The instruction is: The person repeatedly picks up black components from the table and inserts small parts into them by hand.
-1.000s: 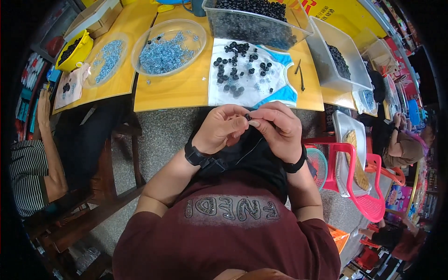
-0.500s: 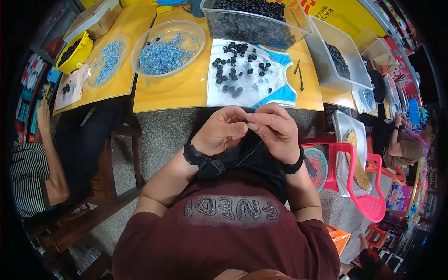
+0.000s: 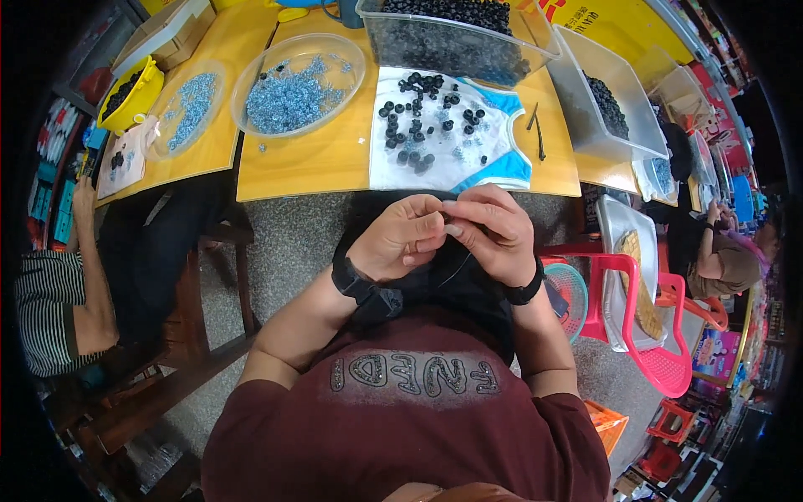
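Above my lap, just short of the table edge, my left hand [image 3: 399, 238] and my right hand [image 3: 495, 233] meet at the fingertips, both pinching. A tiny dark piece shows between them, mostly covered by the fingers, so its kind cannot be told. Beyond the hands, a white cloth with blue edging [image 3: 499, 170] lies on the table, with several small round black parts [image 3: 416, 125] and some clear bluish pieces scattered over it. To the left of the cloth, a round clear tray [image 3: 240, 99] holds a heap of small clear-blue pieces [image 3: 288, 105].
Behind the cloth stands a clear bin [image 3: 452, 54] of black parts, with another bin [image 3: 640, 142] to its right. Two thin black sticks [image 3: 540, 138] lie beside the cloth. A pink chair [image 3: 669, 372] carries a metal tray [image 3: 611, 276]. Another person's arm [image 3: 94, 276] is at left.
My hands stay together, their fingertips shifting slightly and covering more of the small dark piece. At the left, the other person's arm has moved a little.
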A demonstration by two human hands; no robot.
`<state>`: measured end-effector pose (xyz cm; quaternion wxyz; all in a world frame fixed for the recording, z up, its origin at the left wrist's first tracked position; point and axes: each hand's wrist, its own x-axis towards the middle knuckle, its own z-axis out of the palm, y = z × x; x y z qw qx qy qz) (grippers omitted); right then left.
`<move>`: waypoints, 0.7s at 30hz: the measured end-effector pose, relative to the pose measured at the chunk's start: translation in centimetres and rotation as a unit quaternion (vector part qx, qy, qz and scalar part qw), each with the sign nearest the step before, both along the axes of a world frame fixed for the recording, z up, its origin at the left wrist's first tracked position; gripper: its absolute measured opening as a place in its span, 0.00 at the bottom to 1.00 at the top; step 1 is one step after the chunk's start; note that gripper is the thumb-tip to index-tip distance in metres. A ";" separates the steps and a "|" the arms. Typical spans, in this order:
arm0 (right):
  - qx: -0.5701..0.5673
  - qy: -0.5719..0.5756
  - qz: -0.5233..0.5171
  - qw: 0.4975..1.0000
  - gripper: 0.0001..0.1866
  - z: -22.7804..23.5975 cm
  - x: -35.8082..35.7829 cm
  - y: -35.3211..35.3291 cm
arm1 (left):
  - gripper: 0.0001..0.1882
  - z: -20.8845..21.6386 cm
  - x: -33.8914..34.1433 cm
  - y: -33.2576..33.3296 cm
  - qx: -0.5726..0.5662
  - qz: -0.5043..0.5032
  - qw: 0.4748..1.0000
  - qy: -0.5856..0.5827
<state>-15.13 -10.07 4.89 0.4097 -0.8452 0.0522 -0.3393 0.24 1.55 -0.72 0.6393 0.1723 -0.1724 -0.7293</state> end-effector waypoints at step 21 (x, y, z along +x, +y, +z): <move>-0.076 0.071 0.017 0.994 0.20 -0.3 -0.5 -1.3 | 0.15 1.7 0.0 0.2 0.111 0.091 0.978 -0.150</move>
